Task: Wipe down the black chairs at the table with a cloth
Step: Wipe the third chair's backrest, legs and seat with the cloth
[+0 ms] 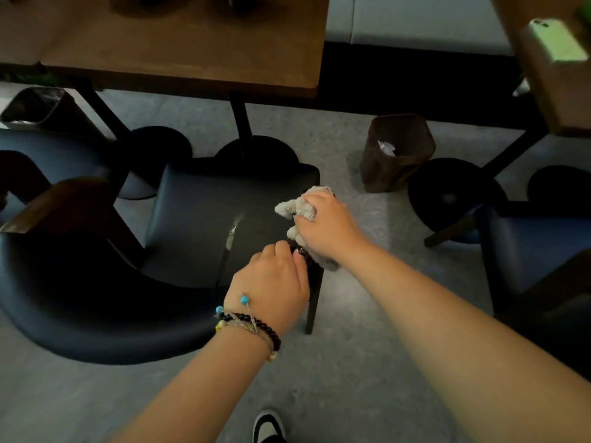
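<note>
A black padded chair (pixel 204 219) stands before the wooden table (pixel 192 43), its curved backrest low on the left. My right hand (pixel 323 225) grips a crumpled grey cloth (pixel 299 207) and presses it on the seat's right edge. My left hand (pixel 271 279), with beaded bracelets at the wrist, has its fingers curled over the seat's near right corner, just beside the cloth. A pale streak shows on the seat's middle.
A brown waste bin (pixel 396 151) stands on the grey floor to the right of the chair. Another dark chair (pixel 537 251) sits at the right, one more at the far left (pixel 48 155). Round table bases (pixel 454 193) dot the floor. My shoe (pixel 268 426) is below.
</note>
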The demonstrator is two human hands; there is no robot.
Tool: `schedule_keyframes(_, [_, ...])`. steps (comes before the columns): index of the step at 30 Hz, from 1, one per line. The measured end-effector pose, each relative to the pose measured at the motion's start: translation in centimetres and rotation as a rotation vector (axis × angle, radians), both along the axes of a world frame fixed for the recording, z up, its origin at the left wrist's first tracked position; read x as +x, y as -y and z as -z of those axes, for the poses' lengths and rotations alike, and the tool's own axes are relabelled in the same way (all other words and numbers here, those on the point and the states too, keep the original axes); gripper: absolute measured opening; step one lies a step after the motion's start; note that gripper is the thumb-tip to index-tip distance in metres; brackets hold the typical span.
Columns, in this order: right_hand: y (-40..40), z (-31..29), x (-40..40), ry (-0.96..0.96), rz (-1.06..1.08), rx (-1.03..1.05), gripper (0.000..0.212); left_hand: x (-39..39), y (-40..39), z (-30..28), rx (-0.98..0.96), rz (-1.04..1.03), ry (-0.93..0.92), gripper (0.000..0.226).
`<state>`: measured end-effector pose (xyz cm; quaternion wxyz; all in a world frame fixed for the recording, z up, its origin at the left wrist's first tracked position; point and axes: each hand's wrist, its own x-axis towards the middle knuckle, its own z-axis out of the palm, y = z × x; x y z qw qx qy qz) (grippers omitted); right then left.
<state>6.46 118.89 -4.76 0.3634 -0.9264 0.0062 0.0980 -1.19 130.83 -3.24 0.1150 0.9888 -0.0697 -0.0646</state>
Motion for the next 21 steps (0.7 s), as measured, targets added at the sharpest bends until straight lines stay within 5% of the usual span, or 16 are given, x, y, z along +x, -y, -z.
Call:
schedule_keyframes(9, [0.2, 0.7, 2.6, 0.027, 0.039, -0.082, 0.013, -0.5, 0.1, 1.4, 0.24, 0.048, 0.391, 0.037])
schedule_keyframes(12, [0.1, 1.0, 2.6, 0.088, 0.026, -0.066, 0.027, -0.5, -0.2, 2.4, 0.323, 0.12, 0.588, 0.037])
schedule_keyframes(16, [0.9, 3.1, 2.1, 0.177, 0.182, 0.337, 0.023, -0.7, -0.1, 3.0, 0.375, 0.18, 0.788, 0.054])
schedule_keyframes(21, [1.6, 6.2, 2.1, 0.345, 0.23, 0.615, 0.024, -0.2, -0.1, 4.8, 0.506, 0.226, 0.997, 0.029])
